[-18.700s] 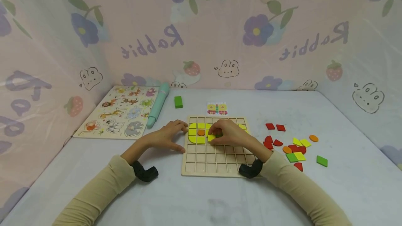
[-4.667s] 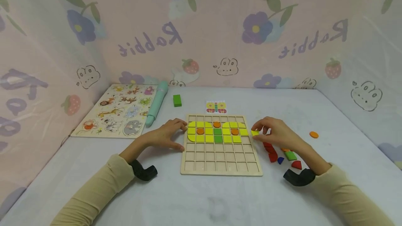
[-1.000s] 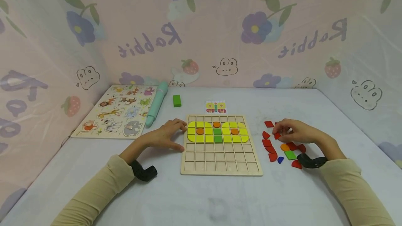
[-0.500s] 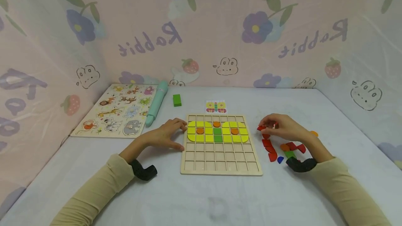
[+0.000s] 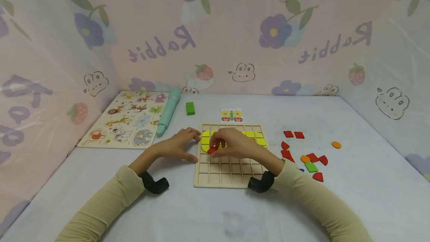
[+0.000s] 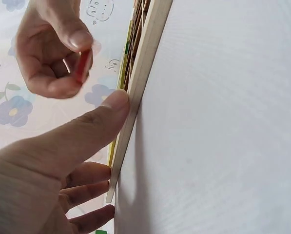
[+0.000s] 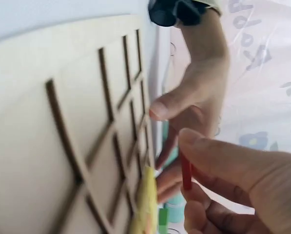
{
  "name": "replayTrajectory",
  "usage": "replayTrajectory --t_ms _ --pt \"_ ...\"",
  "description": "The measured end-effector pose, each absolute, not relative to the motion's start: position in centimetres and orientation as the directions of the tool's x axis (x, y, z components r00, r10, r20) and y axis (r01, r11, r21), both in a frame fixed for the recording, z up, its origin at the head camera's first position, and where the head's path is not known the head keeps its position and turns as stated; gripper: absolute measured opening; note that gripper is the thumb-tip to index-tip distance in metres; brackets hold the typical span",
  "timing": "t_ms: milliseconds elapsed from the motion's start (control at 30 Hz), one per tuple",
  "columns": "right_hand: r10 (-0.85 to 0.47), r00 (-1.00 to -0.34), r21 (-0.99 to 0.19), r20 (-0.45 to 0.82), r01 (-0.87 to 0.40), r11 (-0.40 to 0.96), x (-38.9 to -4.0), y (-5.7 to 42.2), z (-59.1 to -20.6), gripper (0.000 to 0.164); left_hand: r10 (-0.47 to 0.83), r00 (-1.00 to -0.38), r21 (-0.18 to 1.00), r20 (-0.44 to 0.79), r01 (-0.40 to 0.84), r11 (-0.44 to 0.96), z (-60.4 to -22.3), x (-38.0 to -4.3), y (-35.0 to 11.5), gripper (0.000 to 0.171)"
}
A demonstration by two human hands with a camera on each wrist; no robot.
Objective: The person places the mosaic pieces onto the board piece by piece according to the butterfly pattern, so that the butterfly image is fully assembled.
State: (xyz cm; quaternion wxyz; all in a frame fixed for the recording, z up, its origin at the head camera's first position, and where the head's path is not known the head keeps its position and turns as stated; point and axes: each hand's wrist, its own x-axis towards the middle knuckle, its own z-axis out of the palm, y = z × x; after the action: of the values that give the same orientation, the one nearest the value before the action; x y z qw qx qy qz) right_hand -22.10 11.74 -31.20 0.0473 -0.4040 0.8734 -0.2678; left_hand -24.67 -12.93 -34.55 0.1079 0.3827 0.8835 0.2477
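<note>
My right hand (image 5: 231,144) pinches a red tile (image 5: 212,150) between thumb and fingers, above the left part of the wooden grid board (image 5: 235,180). The right wrist view shows the red tile (image 7: 185,171) edge-on, held off the board. Yellow tiles (image 5: 205,141) fill cells in the board's upper rows; my right hand hides the middle of the pattern. My left hand (image 5: 176,145) rests at the board's left edge, thumb and fingers spread. In the left wrist view its thumb (image 6: 117,100) touches the board's side (image 6: 147,63).
Right of the board lie loose red tiles (image 5: 299,135), orange discs (image 5: 336,145), a green tile (image 5: 311,167) and a partly hidden blue piece. Behind the board is a butterfly pattern card (image 5: 231,115). Farther left are a green block (image 5: 190,108), a teal pen-like stick (image 5: 169,111) and an animal puzzle (image 5: 117,122).
My right hand has carried the red tile left from the loose pieces to over the board. Earlier, yellow, green and orange tiles were added to the board. My left hand has stayed put.
</note>
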Motion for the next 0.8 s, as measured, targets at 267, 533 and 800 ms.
replayTrajectory --t_ms 267,533,800 --pt "-0.724 -0.684 -0.52 0.093 -0.653 0.55 -22.9 9.6 -33.3 0.02 0.738 -0.675 0.525 0.008 0.631 0.571 -34.7 -24.8 -13.0 0.062" --pt "-0.768 -0.623 -0.561 0.146 -0.692 0.455 -23.1 9.3 -34.6 0.023 0.742 -0.669 0.523 0.028 0.643 0.56 -34.7 -24.8 -13.1 0.061" --pt "-0.779 -0.616 -0.569 0.116 -0.684 0.456 -23.1 9.7 -34.1 0.019 0.739 -0.673 0.531 0.018 0.633 0.563 -34.7 -24.8 -13.1 0.06"
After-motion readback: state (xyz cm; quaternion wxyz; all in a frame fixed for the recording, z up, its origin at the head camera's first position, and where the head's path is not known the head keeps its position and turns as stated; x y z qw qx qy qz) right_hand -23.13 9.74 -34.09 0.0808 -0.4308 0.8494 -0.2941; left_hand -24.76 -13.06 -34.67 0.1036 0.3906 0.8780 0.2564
